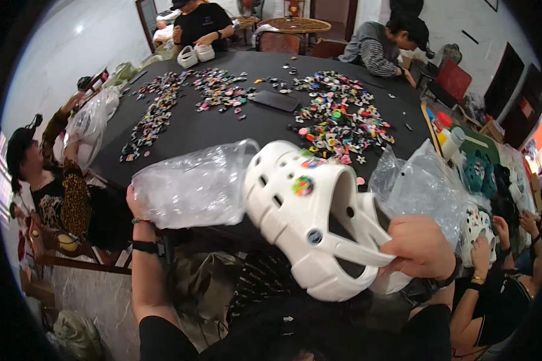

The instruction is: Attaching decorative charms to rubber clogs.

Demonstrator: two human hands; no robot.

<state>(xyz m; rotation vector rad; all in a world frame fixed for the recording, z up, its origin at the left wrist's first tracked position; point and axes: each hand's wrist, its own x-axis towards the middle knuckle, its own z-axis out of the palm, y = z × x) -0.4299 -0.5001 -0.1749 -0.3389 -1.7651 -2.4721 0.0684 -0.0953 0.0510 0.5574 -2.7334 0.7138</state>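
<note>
Black table (223, 132): dark flat rectangular object (276, 101) lying on it; at its far edge, co-worker in black top (202, 23); near far right corner, co-worker in grey top (362, 47), head bent. Behind: round woven-top table (295, 24). Right side: red chair (453, 81); pale bottle (453, 143); teal clogs (478, 173). Left: co-worker with spotted sleeve (75, 198), dark cap. Floor, lower left: olive-green bundle (76, 335), crumpled

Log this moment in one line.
left hand: holds clear plastic bag | right hand: grips white clog | colourful charms: heaped on black table
</note>
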